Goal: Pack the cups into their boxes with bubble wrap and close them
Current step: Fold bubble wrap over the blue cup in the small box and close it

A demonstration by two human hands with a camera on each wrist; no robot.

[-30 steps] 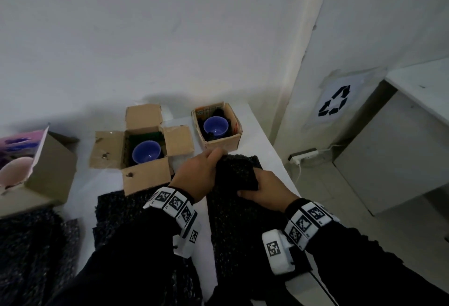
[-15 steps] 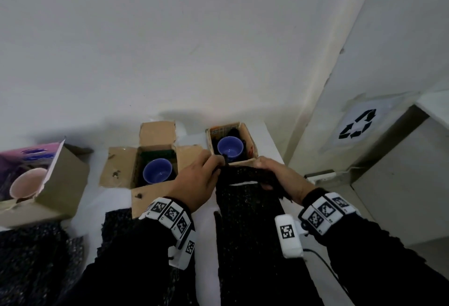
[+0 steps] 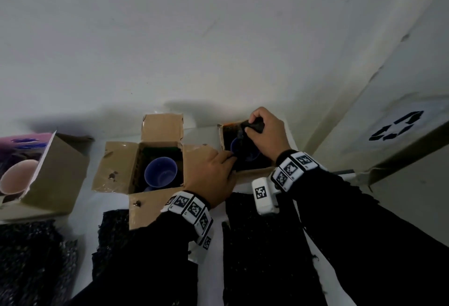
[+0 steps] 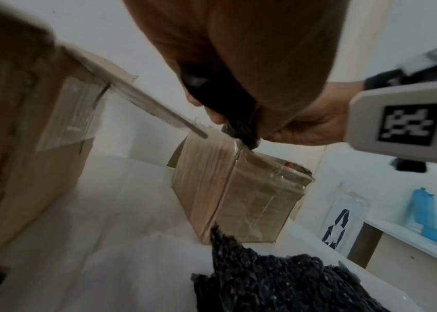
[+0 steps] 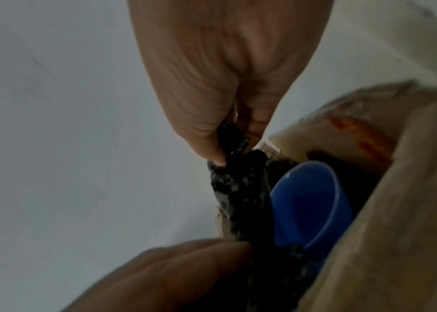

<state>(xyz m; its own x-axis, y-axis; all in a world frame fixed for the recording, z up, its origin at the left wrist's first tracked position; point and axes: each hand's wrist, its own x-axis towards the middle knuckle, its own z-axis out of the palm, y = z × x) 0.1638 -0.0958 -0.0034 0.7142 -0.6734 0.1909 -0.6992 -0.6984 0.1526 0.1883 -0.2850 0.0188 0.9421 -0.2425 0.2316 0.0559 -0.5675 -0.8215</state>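
In the head view a small open cardboard box (image 3: pixel 252 171) holds a blue cup (image 3: pixel 235 145). A piece of black bubble wrap (image 3: pixel 255 126) lies over the cup. My right hand (image 3: pixel 252 126) grips the wrap at the box's far edge. My left hand (image 3: pixel 229 157) pinches it at the near left corner. The right wrist view shows fingers (image 5: pixel 212 147) pinching the wrap (image 5: pixel 238 185) beside the blue cup (image 5: pixel 307 204). In the left wrist view the wrap (image 4: pixel 238 124) hangs from my fingers above the box (image 4: pixel 236 190).
A bigger open box (image 3: pixel 116 167) with a second blue cup (image 3: pixel 160 172) stands left of my hands. Further left, a box (image 3: pixel 56 174) holds a pink cup (image 3: pixel 17 179). Black bubble wrap sheets (image 3: pixel 262 245) cover the near table. The wall is close behind the boxes.
Both hands carried the folded wrap from the near table forward onto the small box. The right hand moved to the box's far edge, the left to its near corner.
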